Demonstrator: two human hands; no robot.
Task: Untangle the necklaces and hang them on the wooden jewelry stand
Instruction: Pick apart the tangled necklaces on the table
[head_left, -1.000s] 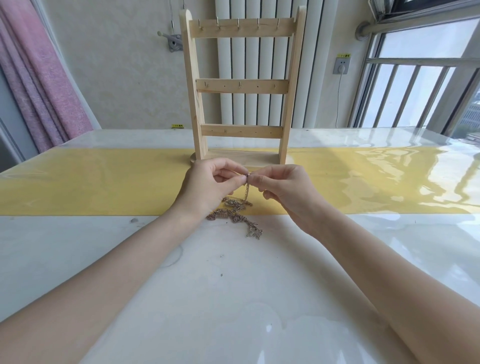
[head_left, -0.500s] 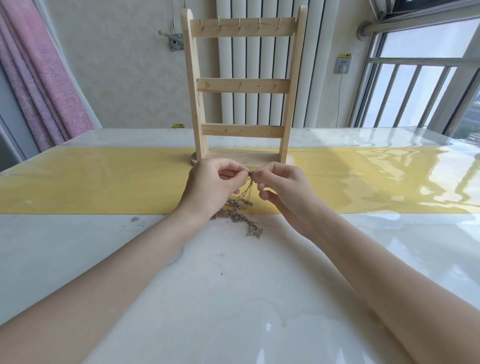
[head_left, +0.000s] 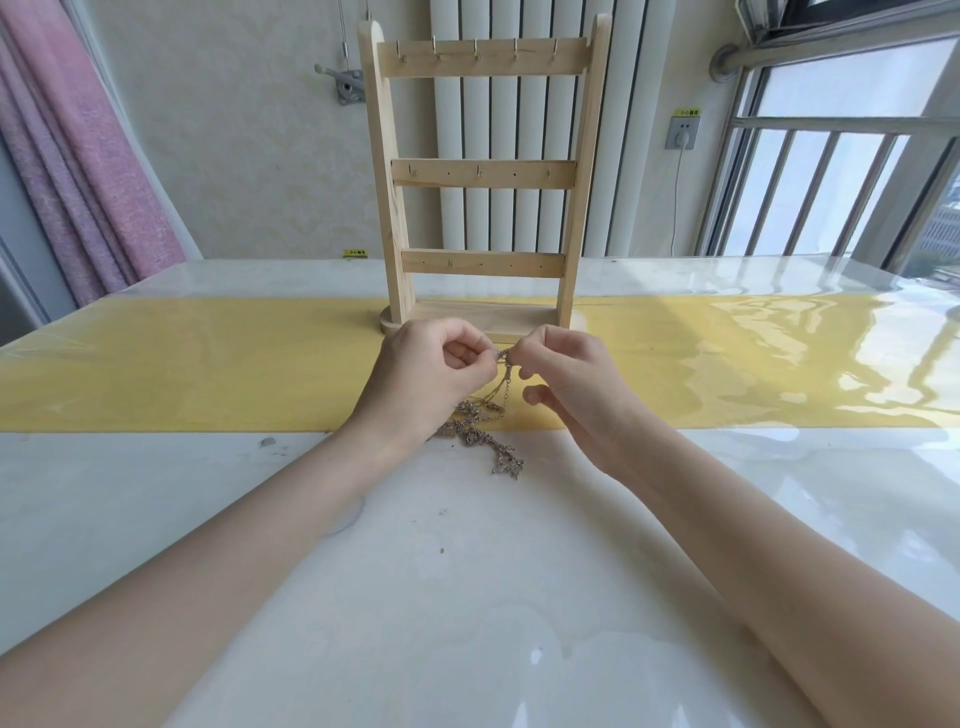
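A tangle of metal necklaces (head_left: 483, 434) lies on the table where the yellow runner meets the white surface. Thin chain strands rise from it to a point between my hands. My left hand (head_left: 431, 376) and my right hand (head_left: 566, 382) both pinch the top of the chain at the same spot, fingertips almost touching. The wooden jewelry stand (head_left: 483, 171) stands upright just behind my hands, with three crossbars carrying small hooks. No necklace hangs on the stand. Part of the tangle is hidden under my left wrist.
The white glossy table (head_left: 467, 597) carries a yellow runner (head_left: 208, 364) across its middle. A white radiator and wall stand behind the stand. A pink curtain (head_left: 78, 166) hangs at the left, a window with railings at the right.
My hands have lifted the pinched chain end slightly higher and closer to the stand's base. More of the chain hangs free below my fingers. The tangle stays in place.
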